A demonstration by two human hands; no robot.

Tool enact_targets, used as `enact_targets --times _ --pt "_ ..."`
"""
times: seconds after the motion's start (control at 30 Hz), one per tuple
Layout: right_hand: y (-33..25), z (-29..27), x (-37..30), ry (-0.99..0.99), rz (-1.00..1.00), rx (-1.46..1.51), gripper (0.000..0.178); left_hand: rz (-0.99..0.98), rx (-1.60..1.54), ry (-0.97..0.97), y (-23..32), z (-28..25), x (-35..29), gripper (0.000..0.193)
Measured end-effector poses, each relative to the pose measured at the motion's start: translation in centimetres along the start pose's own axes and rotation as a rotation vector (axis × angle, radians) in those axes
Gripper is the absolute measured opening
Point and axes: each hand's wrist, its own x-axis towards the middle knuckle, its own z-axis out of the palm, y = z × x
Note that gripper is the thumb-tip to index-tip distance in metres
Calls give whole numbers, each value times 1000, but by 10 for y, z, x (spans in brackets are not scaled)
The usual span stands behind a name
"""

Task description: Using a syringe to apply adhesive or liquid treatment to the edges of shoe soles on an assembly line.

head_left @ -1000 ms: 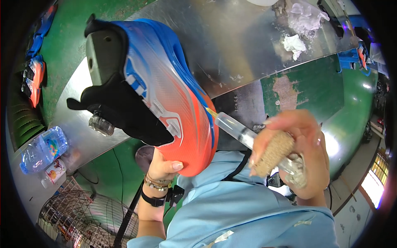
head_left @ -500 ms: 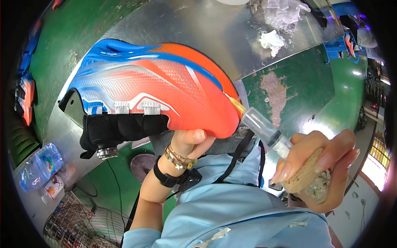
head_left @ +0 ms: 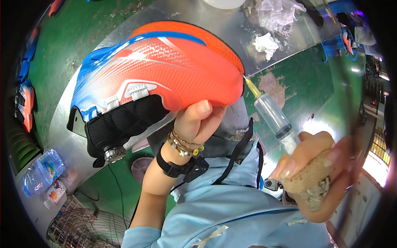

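My left hand (head_left: 200,120) grips a sports shoe (head_left: 194,70) by its toe end from below. The shoe has a coral and blue upper, an orange sole edge, a black mesh collar and a round dial, and lies on its side in the air. My right hand (head_left: 310,159) holds a clear syringe (head_left: 273,113) with a yellow needle hub. Its needle tip is at the toe, by the seam between sole and upper. A tan, rough-surfaced block with a pale crumpled underside (head_left: 308,177) is also held in my right hand.
A metal table (head_left: 173,12) spans behind the shoe, with white crumpled scraps (head_left: 266,44) and a white round container (head_left: 224,3). Plastic bottles (head_left: 43,171) stand at the left, above a wire fan guard (head_left: 89,227). More shoes (head_left: 26,105) sit at the far left.
The shoe has turned and risen, its toe swinging up. The syringe's needle tip has shifted up and right, from the side of the forefoot to the toe end.
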Motion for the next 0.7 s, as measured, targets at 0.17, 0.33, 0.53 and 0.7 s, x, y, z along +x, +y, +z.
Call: enact_targets --times 0.17,0.33,0.53,0.7 --pt "2 9 1 74 -14 -80 38 34 -125 -93 -8 -10 15 69" --pt "2 13 3 123 -32 -63 38 135 -200 -163 -5 1 21 62" --pt "16 20 8 115 -171 -26 34 96 -169 224 17 60 15 45" --pt "22 29 7 173 -254 -33 32 9 -210 329 34 81 12 34"
